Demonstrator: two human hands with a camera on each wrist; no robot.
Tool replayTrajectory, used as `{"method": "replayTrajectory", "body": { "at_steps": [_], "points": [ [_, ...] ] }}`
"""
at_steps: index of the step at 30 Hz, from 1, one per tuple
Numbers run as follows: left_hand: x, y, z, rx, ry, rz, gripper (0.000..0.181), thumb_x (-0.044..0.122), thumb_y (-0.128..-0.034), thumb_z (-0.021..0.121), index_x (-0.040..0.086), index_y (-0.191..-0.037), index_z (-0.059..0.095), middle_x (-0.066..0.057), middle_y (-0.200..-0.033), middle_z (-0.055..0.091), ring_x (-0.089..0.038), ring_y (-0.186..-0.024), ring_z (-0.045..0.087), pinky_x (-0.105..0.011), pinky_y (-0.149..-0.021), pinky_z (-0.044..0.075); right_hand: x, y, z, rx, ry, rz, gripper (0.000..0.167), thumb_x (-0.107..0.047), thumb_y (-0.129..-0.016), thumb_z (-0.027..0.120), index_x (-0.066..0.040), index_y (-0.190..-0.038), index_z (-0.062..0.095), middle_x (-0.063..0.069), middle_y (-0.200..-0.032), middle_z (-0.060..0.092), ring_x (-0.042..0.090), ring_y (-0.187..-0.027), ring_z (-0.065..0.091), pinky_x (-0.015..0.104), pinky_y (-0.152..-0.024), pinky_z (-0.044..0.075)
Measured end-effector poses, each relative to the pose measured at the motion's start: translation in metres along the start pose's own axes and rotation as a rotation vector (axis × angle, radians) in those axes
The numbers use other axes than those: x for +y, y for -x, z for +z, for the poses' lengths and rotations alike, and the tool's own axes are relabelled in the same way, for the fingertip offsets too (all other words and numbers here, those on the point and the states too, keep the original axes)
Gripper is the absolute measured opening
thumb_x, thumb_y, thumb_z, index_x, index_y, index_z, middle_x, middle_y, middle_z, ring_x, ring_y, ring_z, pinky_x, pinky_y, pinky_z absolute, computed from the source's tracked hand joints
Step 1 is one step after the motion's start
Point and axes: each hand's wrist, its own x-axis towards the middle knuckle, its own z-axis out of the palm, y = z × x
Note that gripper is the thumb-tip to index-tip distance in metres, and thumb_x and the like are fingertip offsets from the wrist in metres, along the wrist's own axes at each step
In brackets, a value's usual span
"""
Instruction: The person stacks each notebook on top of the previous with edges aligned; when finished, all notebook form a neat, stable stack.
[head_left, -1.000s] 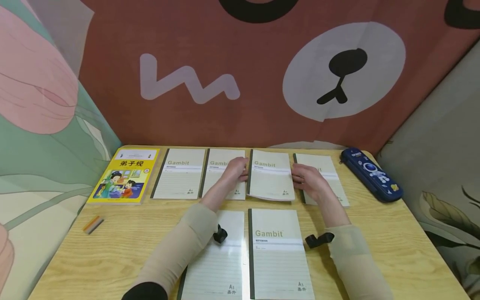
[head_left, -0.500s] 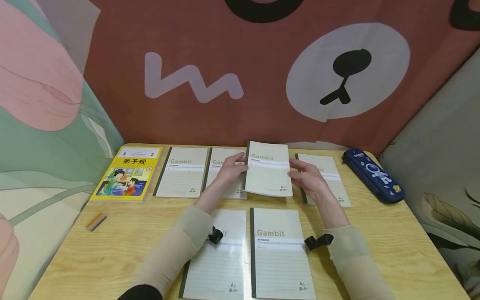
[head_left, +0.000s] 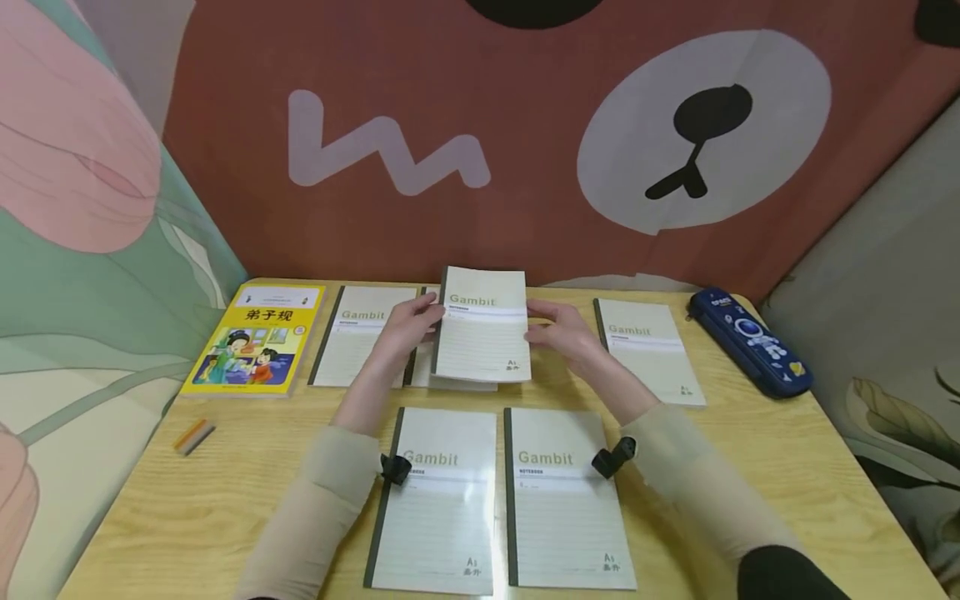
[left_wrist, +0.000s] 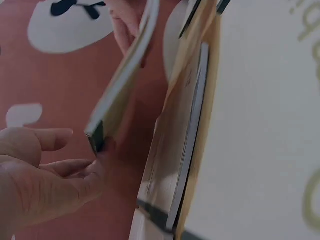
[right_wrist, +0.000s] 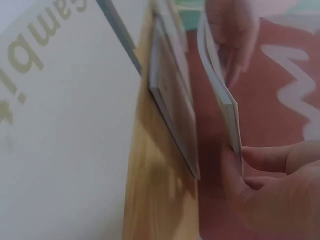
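A cream Gambit notebook [head_left: 483,333] is held up off the table between both hands, over another notebook [head_left: 422,375] in the back row that it mostly covers. The left hand [head_left: 405,329] pinches its dark spine edge; in the left wrist view the thumb and fingers of that hand [left_wrist: 55,175] meet at the spine. On the opposite edge the right hand [head_left: 570,333] grips the notebook, and the right wrist view shows this hand's [right_wrist: 280,185] thumb and fingers on either side of it. The raised notebook [right_wrist: 225,100] is slightly bent.
Back row: a yellow book [head_left: 251,342], a notebook [head_left: 360,350], another notebook [head_left: 652,354] and a blue pencil case [head_left: 750,342]. Two notebooks [head_left: 442,533] [head_left: 566,533] lie side by side in front, under the forearms. A small striped object [head_left: 194,437] lies at the left.
Both hands have lifted the notebook from its place in the back row and carried it left, over the neighbouring notebook. The notebook at the right of that row is now uncovered.
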Motion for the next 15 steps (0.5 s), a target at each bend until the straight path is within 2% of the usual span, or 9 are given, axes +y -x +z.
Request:
{"method": "replayTrajectory", "body": {
  "at_steps": [2, 6, 8, 15],
  "points": [
    [-0.002, 0.001, -0.007, 0.002, -0.004, -0.004, 0.063, 0.027, -0.1076, 0.052, 0.009, -0.163, 0.029, -0.012, -0.166, 0.037, -0.029, -0.147, 0.045, -0.047, -0.118, 0.046, -0.003, -0.005, 0.008, 0.001, 0.009, 0.008, 0.072, 0.009, -0.096, 0.057, -0.003, -0.161, 0.029, 0.017, -0.163, 0.039, 0.036, -0.144, 0.049, 0.044, -0.113, 0.050],
    [-0.008, 0.002, -0.015, 0.025, 0.000, -0.050, 0.069, 0.032, -0.1063, 0.054, 0.013, -0.165, 0.023, -0.013, -0.168, 0.034, -0.028, -0.154, 0.037, -0.047, -0.124, 0.038, -0.003, -0.015, 0.020, -0.014, -0.006, 0.042, 0.071, 0.010, -0.095, 0.056, -0.001, -0.161, 0.030, 0.018, -0.162, 0.040, 0.036, -0.142, 0.051, 0.045, -0.114, 0.050],
    [-0.011, 0.002, -0.018, 0.037, 0.009, -0.068, 0.070, 0.034, -0.1061, 0.055, 0.014, -0.165, 0.023, -0.014, -0.167, 0.034, -0.028, -0.154, 0.036, -0.047, -0.126, 0.036, -0.002, -0.020, 0.025, -0.018, -0.007, 0.061, 0.070, 0.010, -0.095, 0.057, -0.002, -0.160, 0.032, 0.018, -0.161, 0.042, 0.035, -0.140, 0.053, 0.045, -0.113, 0.051],
    [-0.020, 0.002, -0.023, 0.037, 0.025, -0.077, 0.068, 0.036, -0.1074, 0.052, 0.014, -0.165, 0.024, -0.016, -0.165, 0.036, -0.029, -0.154, 0.036, -0.046, -0.128, 0.032, 0.003, -0.030, 0.034, -0.014, 0.009, 0.083, 0.070, 0.012, -0.093, 0.058, 0.000, -0.159, 0.034, 0.019, -0.158, 0.045, 0.034, -0.139, 0.054, 0.036, -0.104, 0.057]
  ]
}}
